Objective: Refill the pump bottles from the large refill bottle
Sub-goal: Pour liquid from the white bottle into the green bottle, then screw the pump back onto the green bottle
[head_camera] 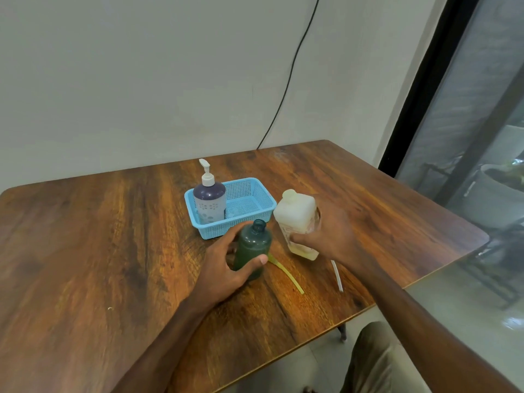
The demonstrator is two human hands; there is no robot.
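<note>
Steadying open green bottle (253, 246) w/ left hand (226, 268) wrapped round it, right hand (330, 236) gripping refill bottle (297, 219), prob. for pouring.

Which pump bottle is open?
The green bottle, gripped by the left hand: bare open neck. The purple bottle in the basket has its pump on.

Wooden table (85, 251) with blue basket (243, 218)
</note>
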